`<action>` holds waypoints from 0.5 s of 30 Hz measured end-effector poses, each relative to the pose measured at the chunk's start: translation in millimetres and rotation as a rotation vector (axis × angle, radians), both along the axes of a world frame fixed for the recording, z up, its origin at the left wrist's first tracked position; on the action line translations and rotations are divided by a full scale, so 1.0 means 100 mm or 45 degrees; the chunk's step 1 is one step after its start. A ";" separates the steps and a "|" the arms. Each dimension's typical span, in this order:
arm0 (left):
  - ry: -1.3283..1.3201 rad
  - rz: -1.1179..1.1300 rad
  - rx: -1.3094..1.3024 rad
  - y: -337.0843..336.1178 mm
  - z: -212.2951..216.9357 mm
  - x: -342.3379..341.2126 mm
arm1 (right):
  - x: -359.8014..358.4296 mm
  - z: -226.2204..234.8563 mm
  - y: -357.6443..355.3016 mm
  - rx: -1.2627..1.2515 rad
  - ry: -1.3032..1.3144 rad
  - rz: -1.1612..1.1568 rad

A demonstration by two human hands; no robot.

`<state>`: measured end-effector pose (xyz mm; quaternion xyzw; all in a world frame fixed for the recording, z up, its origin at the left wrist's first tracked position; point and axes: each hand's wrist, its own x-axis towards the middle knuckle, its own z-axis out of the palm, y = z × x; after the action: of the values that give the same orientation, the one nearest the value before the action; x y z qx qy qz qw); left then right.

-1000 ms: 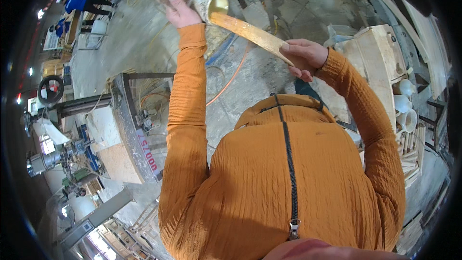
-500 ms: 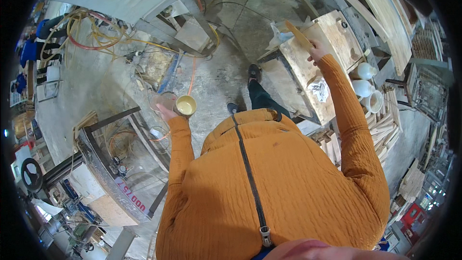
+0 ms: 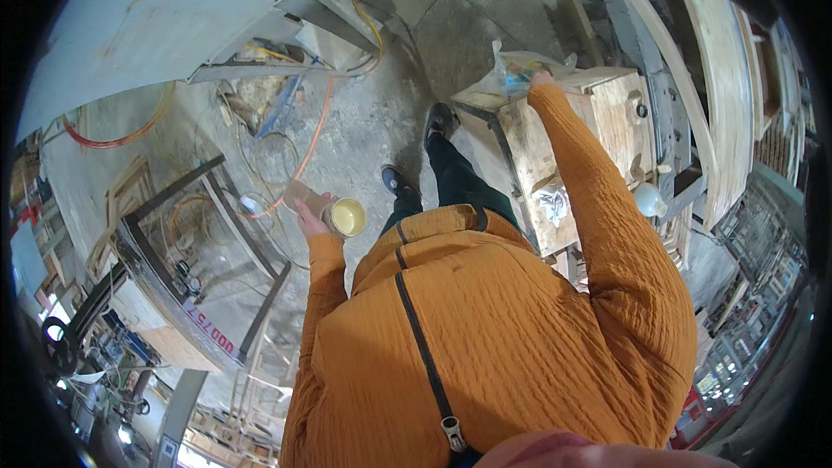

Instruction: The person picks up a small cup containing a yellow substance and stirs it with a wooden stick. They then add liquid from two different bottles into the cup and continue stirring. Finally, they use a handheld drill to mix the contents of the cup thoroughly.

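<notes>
Left hand [image 3: 308, 218] is curled around a small cup [image 3: 345, 217] with a pale yellow inside, held out in front of the chest with its open mouth tipped toward the camera; a brownish flat piece [image 3: 302, 195] shows just above the fingers, and what it is cannot be told. Below and to the left of that hand stands a dark metal frame [image 3: 204, 251] over a dusty concrete floor [image 3: 373, 113], with an orange cable [image 3: 316, 134] running across the floor toward a grey machine housing [image 3: 147, 26] at the upper left. Near the middle, two dark shoes [image 3: 433, 121] and dark trouser legs stand on the floor beside a rough wooden worktop [image 3: 529, 152]. Over that worktop the orange sleeve [image 3: 598, 199] stretches up to the right hand [image 3: 541, 78], which reaches its far corner and rests at a clear plastic bag [image 3: 511, 74] with bluish contents; the sleeve and bag hide the fingers, so whether they grip the bag cannot be told. Crumpled pale plastic [image 3: 551, 204] lies on the worktop's near part. Further right, a white rounded object [image 3: 648, 199] sits beside the worktop, and long curved wooden boards [image 3: 685, 87] lean along the edge.
</notes>
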<state>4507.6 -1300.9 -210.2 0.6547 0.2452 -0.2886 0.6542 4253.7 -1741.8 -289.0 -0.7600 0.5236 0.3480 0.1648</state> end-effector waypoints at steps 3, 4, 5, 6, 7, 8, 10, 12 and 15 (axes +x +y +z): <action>0.053 -0.091 0.008 -0.09 0.02 -0.08 | 0.00 -0.17 0.07 0.135 0.095 0.218; 0.059 -0.072 0.025 -0.11 0.00 -0.11 | 0.01 -0.16 0.08 0.157 0.081 0.293; 0.064 -0.056 0.043 -0.13 -0.03 -0.12 | 0.01 -0.14 0.09 0.180 0.065 0.365; 0.072 -0.037 0.047 -0.17 -0.06 -0.16 | 0.00 -0.12 0.08 0.193 0.054 0.439; 0.082 -0.037 0.034 -0.24 -0.08 -0.18 | -0.05 -0.14 0.05 0.192 0.071 0.479; 0.091 -0.038 0.022 -0.29 -0.09 -0.20 | -0.09 -0.15 0.01 0.193 0.088 0.518; 0.091 -0.032 -0.007 -0.42 -0.13 -0.20 | -0.13 -0.14 -0.05 0.229 0.107 0.557; 0.087 -0.024 -0.039 -0.53 -0.20 -0.20 | -0.15 -0.11 -0.12 0.302 0.124 0.551; 0.123 -0.084 -0.037 -0.62 -0.27 -0.16 | -0.30 -0.04 -0.17 0.332 0.013 0.957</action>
<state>4491.1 -1362.9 -237.4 0.6381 0.2505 -0.3446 0.6413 4223.9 -1759.2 -293.0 -0.8696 0.1611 0.4514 0.1186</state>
